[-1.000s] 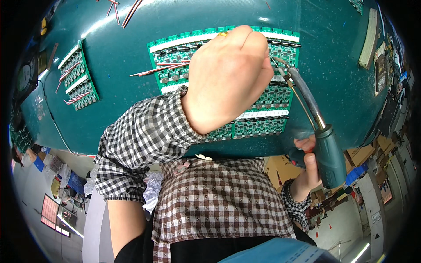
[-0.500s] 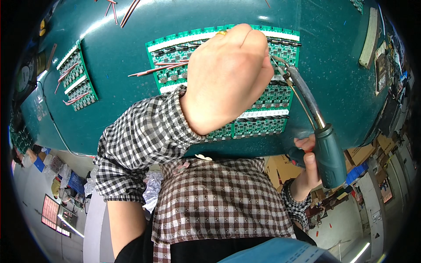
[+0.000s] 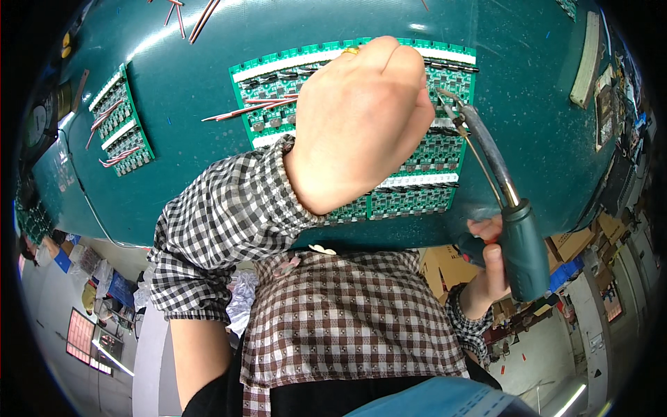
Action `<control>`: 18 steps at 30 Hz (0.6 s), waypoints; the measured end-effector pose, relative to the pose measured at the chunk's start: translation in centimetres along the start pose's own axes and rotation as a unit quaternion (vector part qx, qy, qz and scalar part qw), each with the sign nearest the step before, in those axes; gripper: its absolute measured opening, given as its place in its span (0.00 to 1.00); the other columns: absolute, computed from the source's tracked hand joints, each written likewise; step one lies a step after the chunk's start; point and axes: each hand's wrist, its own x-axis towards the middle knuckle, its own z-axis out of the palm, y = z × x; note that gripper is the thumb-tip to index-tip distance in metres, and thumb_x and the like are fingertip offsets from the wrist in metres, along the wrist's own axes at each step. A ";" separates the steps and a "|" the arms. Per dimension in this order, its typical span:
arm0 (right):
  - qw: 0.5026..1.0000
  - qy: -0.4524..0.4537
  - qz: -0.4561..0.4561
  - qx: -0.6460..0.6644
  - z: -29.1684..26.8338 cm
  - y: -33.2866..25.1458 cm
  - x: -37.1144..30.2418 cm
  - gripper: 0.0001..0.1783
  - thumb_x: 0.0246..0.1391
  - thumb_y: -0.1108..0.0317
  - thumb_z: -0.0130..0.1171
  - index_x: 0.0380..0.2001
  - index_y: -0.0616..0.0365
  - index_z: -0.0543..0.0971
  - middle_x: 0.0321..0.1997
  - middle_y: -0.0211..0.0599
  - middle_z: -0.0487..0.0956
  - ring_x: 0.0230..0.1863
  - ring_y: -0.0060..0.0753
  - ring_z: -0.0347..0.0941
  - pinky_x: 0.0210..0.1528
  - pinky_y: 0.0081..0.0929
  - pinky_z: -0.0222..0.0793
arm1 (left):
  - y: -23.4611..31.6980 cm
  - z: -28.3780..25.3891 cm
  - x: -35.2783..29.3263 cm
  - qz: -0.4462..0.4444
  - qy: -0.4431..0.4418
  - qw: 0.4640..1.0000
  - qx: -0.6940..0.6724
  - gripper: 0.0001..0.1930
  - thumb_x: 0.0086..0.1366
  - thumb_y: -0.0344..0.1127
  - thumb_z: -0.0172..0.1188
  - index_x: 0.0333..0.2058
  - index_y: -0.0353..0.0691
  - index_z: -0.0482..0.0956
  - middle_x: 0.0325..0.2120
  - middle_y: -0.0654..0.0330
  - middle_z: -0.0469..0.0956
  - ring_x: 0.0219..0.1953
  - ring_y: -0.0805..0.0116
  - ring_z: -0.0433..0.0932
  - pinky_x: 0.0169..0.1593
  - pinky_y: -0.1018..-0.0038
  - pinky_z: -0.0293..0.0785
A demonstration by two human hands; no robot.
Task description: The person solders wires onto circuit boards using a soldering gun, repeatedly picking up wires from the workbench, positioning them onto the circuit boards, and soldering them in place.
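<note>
The left hand (image 3: 361, 118) is curled into a fist over the large green circuit-board panel (image 3: 424, 198), knuckles up, a gold-coloured ring (image 3: 351, 51) on one finger; its fingertips are out of sight beneath it, so I cannot tell whether they clamp on anything. Red and white wires (image 3: 250, 110) stick out to the left from under that hand, their other ends covered. The panel lies flat on the green table (image 3: 187, 153), its middle hidden by the hand and its checked sleeve (image 3: 229, 198). The right hand (image 3: 490, 257) is closed round the dark green grip of a soldering tool (image 3: 517, 215), though most of its fingers are screened by the handle. The tool's bent tip is over the panel's right part, just beside the fist; it seems close to the surface, but contact cannot be made out. A smaller board (image 3: 124, 125) with wires lies well apart on the left, while loose wires (image 3: 203, 21) and another board (image 3: 567, 7) are cut off by the upper edge.
</note>
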 end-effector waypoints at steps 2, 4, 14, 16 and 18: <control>1.000 0.000 0.006 0.001 0.0 0.1 0.1 0.22 0.51 0.63 0.64 0.38 0.75 0.74 0.34 0.50 0.74 0.33 0.43 0.74 0.39 0.44 0.79 | -0.1 0.1 0.0 -0.003 -0.007 1.000 0.003 0.07 0.50 0.27 0.64 0.26 0.42 0.75 0.21 0.63 0.73 0.23 0.65 0.74 0.27 0.70 0.69; 1.000 0.002 0.008 0.001 0.0 0.0 0.2 0.22 0.52 0.62 0.63 0.37 0.75 0.73 0.34 0.50 0.74 0.33 0.42 0.74 0.39 0.45 0.78 | -0.2 0.2 0.0 -0.003 -0.007 1.000 0.002 0.07 0.50 0.27 0.64 0.26 0.42 0.75 0.22 0.63 0.73 0.23 0.65 0.75 0.27 0.70 0.69; 0.999 0.031 0.013 0.022 -0.2 0.3 1.0 0.26 0.54 0.55 0.60 0.42 0.71 0.72 0.31 0.43 0.72 0.32 0.39 0.74 0.37 0.42 0.80 | -0.2 -0.2 0.1 0.004 -0.018 1.000 0.007 0.07 0.50 0.26 0.65 0.27 0.41 0.74 0.22 0.62 0.73 0.23 0.67 0.74 0.27 0.73 0.70; 0.994 0.061 0.034 0.078 -0.3 0.7 1.4 0.26 0.54 0.54 0.60 0.43 0.69 0.73 0.31 0.41 0.72 0.32 0.37 0.74 0.37 0.41 0.80 | -0.2 -0.4 0.2 0.001 -0.032 0.999 0.002 0.07 0.51 0.26 0.65 0.28 0.40 0.75 0.22 0.62 0.73 0.22 0.69 0.74 0.27 0.74 0.70; 0.992 0.068 0.049 0.095 -0.4 1.0 1.8 0.27 0.56 0.51 0.60 0.45 0.67 0.72 0.31 0.38 0.72 0.34 0.35 0.74 0.39 0.41 0.80 | 0.2 -1.2 0.2 -0.015 -0.050 0.999 0.001 0.07 0.53 0.26 0.65 0.29 0.40 0.76 0.23 0.62 0.73 0.23 0.70 0.74 0.27 0.75 0.70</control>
